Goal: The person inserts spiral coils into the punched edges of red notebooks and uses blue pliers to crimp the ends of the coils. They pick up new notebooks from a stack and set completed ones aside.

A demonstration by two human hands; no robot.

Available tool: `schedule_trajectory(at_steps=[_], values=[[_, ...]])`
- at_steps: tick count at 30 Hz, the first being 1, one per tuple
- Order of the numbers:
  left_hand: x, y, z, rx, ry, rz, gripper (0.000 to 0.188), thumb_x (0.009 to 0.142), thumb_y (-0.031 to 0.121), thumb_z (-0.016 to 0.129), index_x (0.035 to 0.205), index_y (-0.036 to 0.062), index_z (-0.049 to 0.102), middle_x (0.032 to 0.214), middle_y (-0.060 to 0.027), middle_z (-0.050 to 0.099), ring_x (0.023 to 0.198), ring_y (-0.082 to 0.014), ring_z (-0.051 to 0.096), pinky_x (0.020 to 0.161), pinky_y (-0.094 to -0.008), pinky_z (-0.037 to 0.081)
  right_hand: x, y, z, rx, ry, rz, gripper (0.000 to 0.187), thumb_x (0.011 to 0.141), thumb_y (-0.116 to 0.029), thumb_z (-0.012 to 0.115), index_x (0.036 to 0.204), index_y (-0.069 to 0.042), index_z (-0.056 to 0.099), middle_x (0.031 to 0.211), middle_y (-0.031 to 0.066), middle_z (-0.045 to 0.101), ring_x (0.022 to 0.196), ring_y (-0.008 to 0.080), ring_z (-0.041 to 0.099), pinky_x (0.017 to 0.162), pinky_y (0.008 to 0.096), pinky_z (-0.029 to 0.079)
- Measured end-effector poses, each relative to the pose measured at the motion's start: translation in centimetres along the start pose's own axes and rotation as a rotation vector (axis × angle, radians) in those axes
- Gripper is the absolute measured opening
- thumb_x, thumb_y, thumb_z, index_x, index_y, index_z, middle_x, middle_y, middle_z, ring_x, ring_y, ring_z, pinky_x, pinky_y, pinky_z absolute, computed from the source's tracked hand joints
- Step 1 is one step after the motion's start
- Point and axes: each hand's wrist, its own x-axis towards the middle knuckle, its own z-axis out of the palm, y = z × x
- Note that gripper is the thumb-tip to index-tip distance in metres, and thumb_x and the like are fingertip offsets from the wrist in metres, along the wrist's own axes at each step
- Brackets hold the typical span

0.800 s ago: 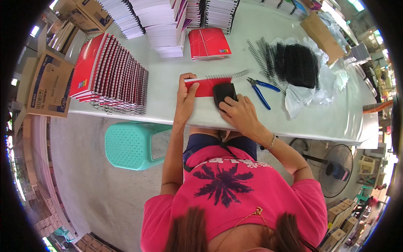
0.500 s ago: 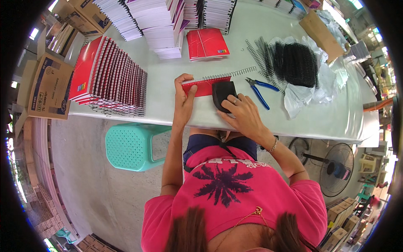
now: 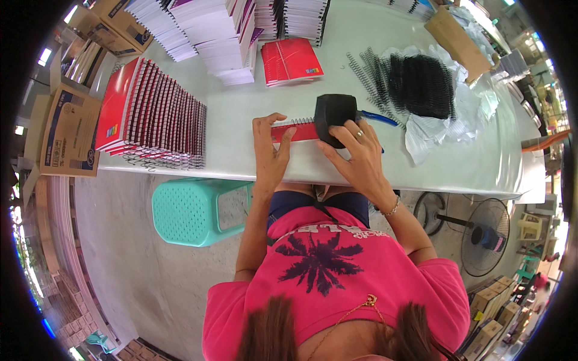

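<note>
A red notebook (image 3: 303, 132) lies near the table's front edge, with a wire coil (image 3: 295, 122) running along its far edge. My left hand (image 3: 274, 144) grips the notebook's left end, thumb on the cover and fingers around the far corner. In my right hand (image 3: 359, 153) is a black block-like object (image 3: 335, 112), tilted up over the notebook's right end. Its exact kind is not clear, and it hides the coil's right end. Blue-handled cutters (image 3: 380, 117) lie just beyond the right hand, their jaws hidden behind the black object.
A stack of coiled red notebooks (image 3: 159, 114) stands at left. Behind are tied red booklets (image 3: 291, 62) and tall paper piles (image 3: 220, 45). Black coils (image 3: 421, 87) lie on crumpled paper (image 3: 424, 138) at right. A green stool (image 3: 186, 210) and a fan (image 3: 484, 237) are below the table.
My right hand has lifted and tilted the black object, shifting it right and away from me, now covering part of the cutters. My left hand stays on the notebook's left end.
</note>
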Motion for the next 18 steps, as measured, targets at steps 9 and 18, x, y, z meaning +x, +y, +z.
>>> schedule_trajectory(at_steps=[9, 18], values=[[0.3, -1.3, 0.6, -0.142, 0.010, -0.072, 0.016, 0.090, 0.009, 0.064, 0.102, 0.0012, 0.058, 0.095, -0.0132, 0.055, 0.088, -0.0295, 0.056, 0.080, -0.0361, 0.045, 1.2, 0.1, 3.4, -0.064, 0.000, -0.068, 0.039, 0.080, -0.022, 0.074, 0.117, -0.012, 0.068, 0.077, 0.0046, 0.052, 0.071, 0.0258, 0.045, 0.068, 0.0368, 0.039], [0.1, -1.3, 0.7, -0.134, 0.050, -0.115, 0.017, 0.091, 0.011, 0.064, 0.102, 0.0000, 0.058, 0.095, -0.0133, 0.054, 0.089, -0.0288, 0.055, 0.081, -0.0356, 0.044, -1.1, -0.4, 1.8, -0.007, -0.086, -0.016, 0.039, 0.084, -0.019, 0.068, 0.123, -0.017, 0.065, 0.081, 0.0040, 0.053, 0.073, 0.0267, 0.045, 0.067, 0.0372, 0.039]])
